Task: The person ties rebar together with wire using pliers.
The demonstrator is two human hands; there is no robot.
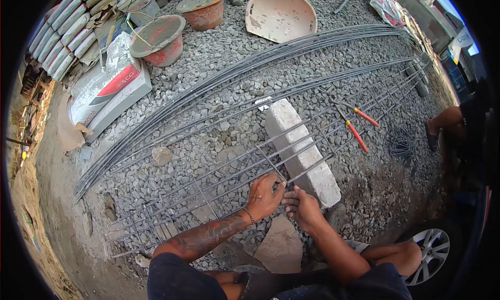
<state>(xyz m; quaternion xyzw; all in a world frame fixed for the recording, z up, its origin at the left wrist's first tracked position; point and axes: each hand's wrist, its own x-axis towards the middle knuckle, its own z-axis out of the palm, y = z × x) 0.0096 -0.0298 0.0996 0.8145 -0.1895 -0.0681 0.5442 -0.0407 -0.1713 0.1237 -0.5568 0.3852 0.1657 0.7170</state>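
Two: left hand [265, 197], right hand [303, 209] | curled, grip unclear | rebar cage [270, 162], near edge | gravel [364, 188] alongside

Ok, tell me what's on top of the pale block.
Several steel bars cross over the pale block, with its bare surface showing between them. The strips directly beneath the bars are covered, so contact there can't be confirmed.

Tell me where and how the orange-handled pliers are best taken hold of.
Probably by both orange handles of the pliers, with the right hand coming from above and the picture's lower right: the handles splay open that way, while the metal head points upper left, over the rebar cage.
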